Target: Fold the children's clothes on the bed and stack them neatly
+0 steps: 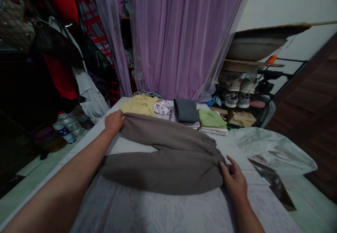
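Note:
A pair of grey-brown pants [168, 169] lies sideways across the white patterned cloth [168, 212], its legs toward the left and the gathered waistband at the right. My left hand [114, 123] is closed on the hem of the far leg. At the waistband, my right hand [235, 178] pinches the edge between thumb and fingers. Just beyond the pants are a yellow garment [140, 103], a white patterned bundle [162, 107], a folded dark grey garment [185, 110] on a stack, and a folded green garment [212, 118] on another stack.
Purple curtains [176, 43] hang behind the far edge. A rack with shoes [237, 99] and a cardboard box [241, 118] stands at right, near a clear plastic bag [273, 148]. Bottles [70, 124] stand on the floor at left, below hanging bags [17, 25].

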A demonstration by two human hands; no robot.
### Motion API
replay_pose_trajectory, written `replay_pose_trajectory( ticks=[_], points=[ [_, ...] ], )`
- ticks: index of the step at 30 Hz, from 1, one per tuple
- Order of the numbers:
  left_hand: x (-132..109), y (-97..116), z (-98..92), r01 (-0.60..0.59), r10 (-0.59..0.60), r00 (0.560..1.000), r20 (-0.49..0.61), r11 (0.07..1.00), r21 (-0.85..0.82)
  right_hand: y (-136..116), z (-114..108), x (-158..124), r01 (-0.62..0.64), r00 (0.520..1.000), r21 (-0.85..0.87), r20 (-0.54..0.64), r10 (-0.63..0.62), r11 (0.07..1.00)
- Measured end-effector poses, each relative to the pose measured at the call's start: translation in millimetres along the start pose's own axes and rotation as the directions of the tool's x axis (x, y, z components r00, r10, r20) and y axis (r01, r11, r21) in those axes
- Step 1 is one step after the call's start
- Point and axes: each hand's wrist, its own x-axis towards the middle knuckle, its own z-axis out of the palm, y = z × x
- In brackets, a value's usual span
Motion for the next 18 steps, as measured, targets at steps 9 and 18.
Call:
replay_pose_trajectory(
  ticks=[9, 18],
  points=[
    [-104, 25, 53.1, -0.477, 0.530, 0.848, 0.031, 0.786, -0.394, -3, -2, 1, -0.023, 1.000, 0.060, 0.022, 0.022, 0.998],
    [-159, -24, 23.8, -0.588, 0.734, 0.560, 0.384, 0.679, -0.440, 5, 0, 0, 0.020, 0.997, 0.181, 0.076, -0.034, 0.983]
  ],
)
